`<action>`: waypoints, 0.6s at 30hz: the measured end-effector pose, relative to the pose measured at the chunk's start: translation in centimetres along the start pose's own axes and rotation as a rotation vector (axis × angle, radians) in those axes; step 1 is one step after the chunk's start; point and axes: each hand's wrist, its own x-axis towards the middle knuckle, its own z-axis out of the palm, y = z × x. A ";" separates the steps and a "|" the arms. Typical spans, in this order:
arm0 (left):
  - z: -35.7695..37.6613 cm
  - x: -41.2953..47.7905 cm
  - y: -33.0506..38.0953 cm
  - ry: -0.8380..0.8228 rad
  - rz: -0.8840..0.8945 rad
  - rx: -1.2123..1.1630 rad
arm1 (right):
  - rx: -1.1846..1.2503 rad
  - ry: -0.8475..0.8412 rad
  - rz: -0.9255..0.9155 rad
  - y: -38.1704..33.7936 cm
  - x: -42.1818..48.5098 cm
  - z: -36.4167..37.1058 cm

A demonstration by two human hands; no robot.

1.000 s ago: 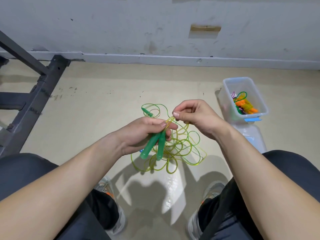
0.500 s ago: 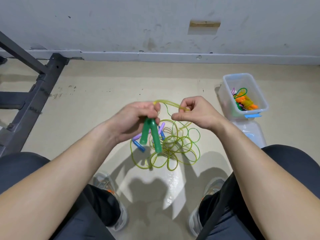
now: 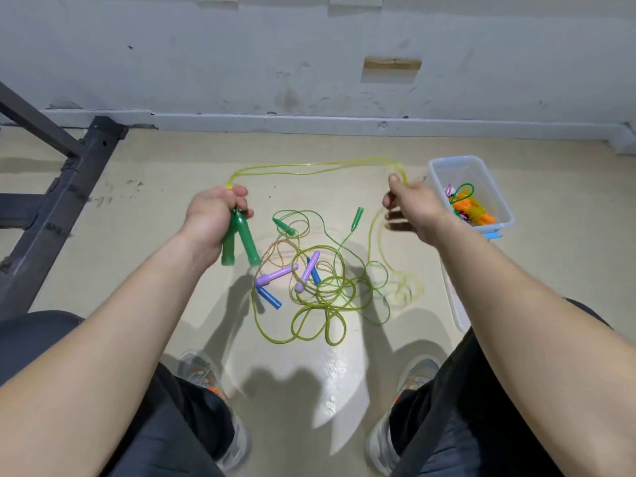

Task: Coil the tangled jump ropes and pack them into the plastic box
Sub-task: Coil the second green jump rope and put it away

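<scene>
At the far left a dark metal frame (image 3: 69,187) is standing on the floor against the wall. The left hand (image 3: 213,215) is gripping two green handles (image 3: 241,241) side by side, its fingers curled tightly round their upper ends while the lower ends are pointing down and toward the person. From the top of this fist a yellow-green cord (image 3: 309,165) is running doubled across the air to the right hand, sagging only slightly.

Below that span, a tangled pile of ropes (image 3: 320,287) is lying on the floor between the person's two shoes and the wall. Two purple handles (image 3: 275,275) and a blue handle (image 3: 268,297) are lying among its loops, and two small green handles (image 3: 285,226) are lying at its far edge. One strand of the cord is hanging from the right hand down to the right side of the pile.

The right hand (image 3: 413,208) is holding the cord, fingers curled round it with the thumb up. It is blurred, so how tightly it is pinching cannot be told.

Just beside that hand, on the right, the plastic box (image 3: 454,160) is sitting open on the floor, holding a bundle of orange and green ropes (image 3: 471,210). A clear lid (image 3: 454,301) is lying on the floor nearer the person.
</scene>
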 end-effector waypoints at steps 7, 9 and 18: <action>1.1 -0.8 -1.0 -0.119 -0.023 0.235 | 0.025 0.134 -0.212 -3.0 1.4 -1.6; 1.2 -0.8 -1.1 -0.113 -0.027 0.250 | -0.021 0.221 -0.230 -2.5 2.1 -2.3; 2.2 -1.2 -1.3 -0.188 -0.162 0.170 | -0.328 0.036 -0.129 -0.2 3.2 -3.7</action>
